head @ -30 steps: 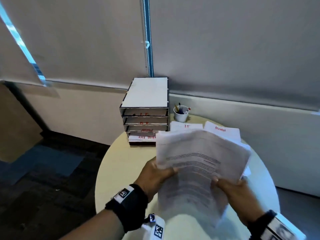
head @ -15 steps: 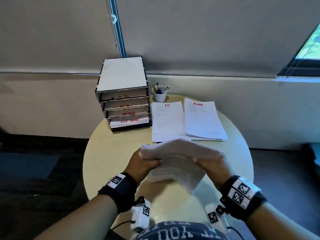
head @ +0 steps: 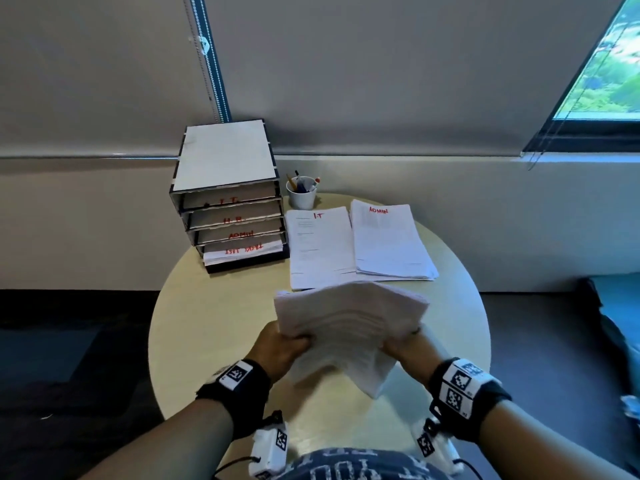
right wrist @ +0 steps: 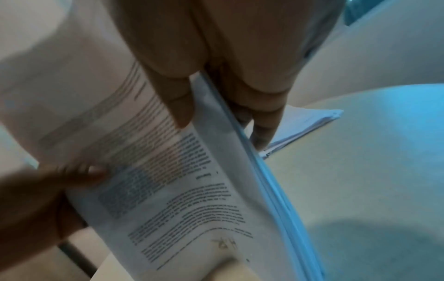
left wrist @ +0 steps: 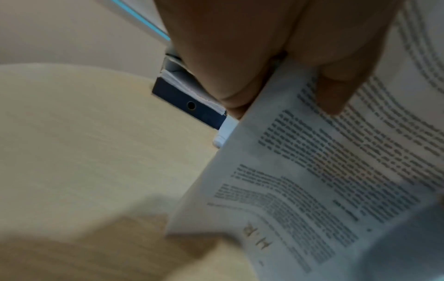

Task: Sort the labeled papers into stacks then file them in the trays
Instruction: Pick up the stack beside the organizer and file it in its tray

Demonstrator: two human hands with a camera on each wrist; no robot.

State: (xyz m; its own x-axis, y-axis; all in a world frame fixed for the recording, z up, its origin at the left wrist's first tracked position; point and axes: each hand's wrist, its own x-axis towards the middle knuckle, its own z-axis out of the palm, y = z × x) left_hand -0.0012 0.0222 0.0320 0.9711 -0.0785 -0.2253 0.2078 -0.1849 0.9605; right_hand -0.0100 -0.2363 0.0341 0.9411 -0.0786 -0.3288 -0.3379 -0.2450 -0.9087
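I hold a stack of white papers (head: 349, 323) above the round table, upright on its lower corner. My left hand (head: 282, 348) grips its left edge and my right hand (head: 403, 348) grips its right edge. The wrist views show printed text and a handwritten "H.R" label (left wrist: 258, 239) on the front sheet (right wrist: 168, 180), with my thumbs on the page. Two sorted stacks lie flat beyond: one marked "I.T" (head: 318, 247) and one marked "ADMIN" (head: 389, 240). A four-tier tray rack (head: 232, 202) stands at the back left, labeled I.T, H.R, ADMIN, with papers in the bottom tray.
A white cup of pens (head: 302, 194) stands between the rack and the wall. The beige round table (head: 207, 306) is bare at its left and near edges. Dark carpet surrounds it; a window (head: 602, 64) is at the upper right.
The held stack dropped from a raised, fanned-out pose to an upright one just over the table. My view shifted right, revealing the I.T and ADMIN stacks fully.
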